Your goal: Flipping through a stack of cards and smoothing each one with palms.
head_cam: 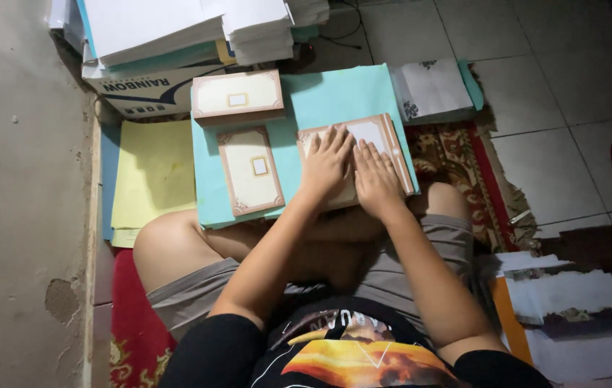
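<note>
Cream card (378,136) at frame centre lies pinned on the teal sheet (335,93) under both flat, open hands, left hand (326,167) beside right hand (375,179), seemingly pressing it smooth.

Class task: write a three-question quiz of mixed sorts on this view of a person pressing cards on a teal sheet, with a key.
1. True or false: both the left hand and the right hand lie flat on the same bordered card.
2. How many other bordered cards lie on the teal sheet? A) one B) two C) four
3. Fill in: the yellow paper lies to the ___ of the teal sheet in the picture.

Key: 1 true; 2 B, the upper card and the lower card; 3 left.
</note>
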